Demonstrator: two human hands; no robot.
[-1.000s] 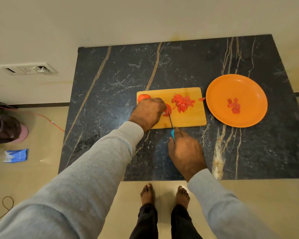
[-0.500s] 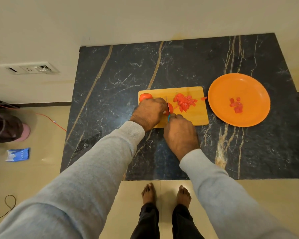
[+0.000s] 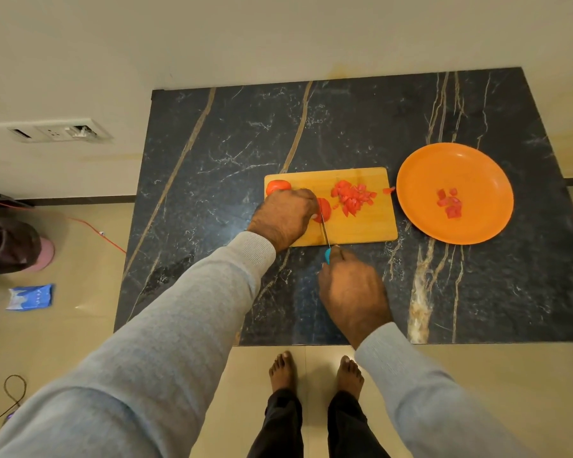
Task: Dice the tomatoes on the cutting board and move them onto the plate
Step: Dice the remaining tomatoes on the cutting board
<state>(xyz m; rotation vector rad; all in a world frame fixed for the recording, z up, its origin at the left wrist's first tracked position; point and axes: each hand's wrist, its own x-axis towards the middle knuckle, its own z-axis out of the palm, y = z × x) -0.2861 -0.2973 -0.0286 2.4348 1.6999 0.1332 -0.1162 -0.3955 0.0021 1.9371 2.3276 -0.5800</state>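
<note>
While my left hand [image 3: 283, 218] sits knuckles-up on the cutting board [image 3: 371, 229], its fingers are curled down onto the cut tomato [image 3: 325, 209], holding it against the wood. My right hand [image 3: 351, 292] is closed round the blue handle of the knife [image 3: 325, 235], back over the dark stone counter [image 3: 229, 160] just off the board's near edge. The thin blade reaches forward across that edge and lies against the left side of the cut tomato, right by my left fingertips. I cannot tell how deep it has gone in.

Behind my left hand, at the board's far left corner, a whole tomato [image 3: 278, 186] peeks out, partly hidden by my knuckles. To the right of the cut tomato, near the middle of the board, lies the heap of diced tomato [image 3: 353, 196] – loose red cubes with a few strays around it. One small stray piece [image 3: 388, 190] sits at the board's right edge, between the board and the plate [image 3: 477, 166].

The orange plate stands on the counter just beside the board's right end, not touching it as far as I can see. A small cluster of plated cubes [image 3: 449, 203] lies a little right of its centre.

Both my arms are in grey sleeves. Below the counter's near edge my bare feet [image 3: 315, 371] stand on the pale floor – and off to the left a blue packet [image 3: 30, 296] lies on that floor.
</note>
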